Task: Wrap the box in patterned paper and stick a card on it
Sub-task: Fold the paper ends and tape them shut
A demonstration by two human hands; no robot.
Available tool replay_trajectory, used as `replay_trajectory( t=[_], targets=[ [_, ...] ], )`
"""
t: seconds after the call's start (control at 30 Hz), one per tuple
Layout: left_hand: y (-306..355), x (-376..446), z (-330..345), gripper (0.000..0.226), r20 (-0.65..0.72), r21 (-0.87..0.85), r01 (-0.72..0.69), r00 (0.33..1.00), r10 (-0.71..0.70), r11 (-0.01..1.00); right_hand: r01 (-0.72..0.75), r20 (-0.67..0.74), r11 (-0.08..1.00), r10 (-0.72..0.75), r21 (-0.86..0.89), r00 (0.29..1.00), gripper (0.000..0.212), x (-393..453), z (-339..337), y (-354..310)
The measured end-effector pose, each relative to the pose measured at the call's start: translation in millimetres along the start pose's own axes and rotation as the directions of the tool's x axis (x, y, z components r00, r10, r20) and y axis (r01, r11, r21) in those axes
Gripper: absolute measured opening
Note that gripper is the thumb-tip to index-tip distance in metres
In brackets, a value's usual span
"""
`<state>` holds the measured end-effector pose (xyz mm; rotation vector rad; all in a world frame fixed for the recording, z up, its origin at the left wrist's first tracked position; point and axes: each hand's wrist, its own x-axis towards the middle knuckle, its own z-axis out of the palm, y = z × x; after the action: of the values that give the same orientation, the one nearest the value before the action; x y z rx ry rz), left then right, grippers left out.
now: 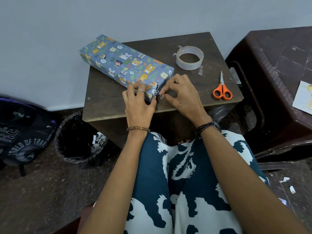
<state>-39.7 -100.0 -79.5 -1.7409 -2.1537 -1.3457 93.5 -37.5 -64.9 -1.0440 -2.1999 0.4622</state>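
A long box wrapped in blue animal-print paper (125, 63) lies on the dark wooden tabletop (104, 102), left of a clear tape roll (190, 57); orange-handled scissors (222, 89) lie nearer, right.

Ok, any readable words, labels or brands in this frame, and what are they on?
"WORLD OF TRAVEL": backpack, curved along its front.
"CARRY YO…": same backpack, cut off near the zipper.
Large block letters on the backpack: only partly in view, unreadable.
Print inside the tape roll: too small to read.
Small dark labels on the wrapped box: too small.
Card on the plastic stool: gold print, blurred.
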Motion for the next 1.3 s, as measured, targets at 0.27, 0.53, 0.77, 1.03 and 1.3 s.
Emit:
replay_trajectory(
  t=[0.27,0.53,0.77,1.03,1.3],
  targets=[
    [-1.2,0.0,0.2,0.045,0.010,-0.010,0.014,1.000,-0.014,1.000,0.138,-0.089,0.971,-0.158,-0.197,0.983,0.006,-0.3,10.2,-1.8],
    [-4.0,0.4,1.4,0.045,0.006,-0.006,0.016,1.000,-0.016,1.000,0.219,-0.193,0.922,-0.289,-0.319,0.937,0.012,-1.8,15.3,-5.1],
    [-3.2,-0.2,-0.1,0.045,0.028,-0.026,0.015,1.000,-0.015,1.000,0.222,-0.252,0.917,-0.313,-0.332,0.916,0.014,-1.9,19.3,-3.8],
    [-0.4,-0.7,-0.9,0.052,-0.003,-0.035,0.017,1.000,-0.017,0.999,0.225,-0.358,0.883,-0.384,-0.411,0.851,0.012,-5.5,26.0,2.5],
    [0.7,-0.8,-2.3,0.053,0.000,-0.032,0.022,1.000,-0.022,0.999,0.232,-0.368,0.876,-0.400,-0.422,0.839,0.008,-4.8,28.0,2.8]
  ],
)
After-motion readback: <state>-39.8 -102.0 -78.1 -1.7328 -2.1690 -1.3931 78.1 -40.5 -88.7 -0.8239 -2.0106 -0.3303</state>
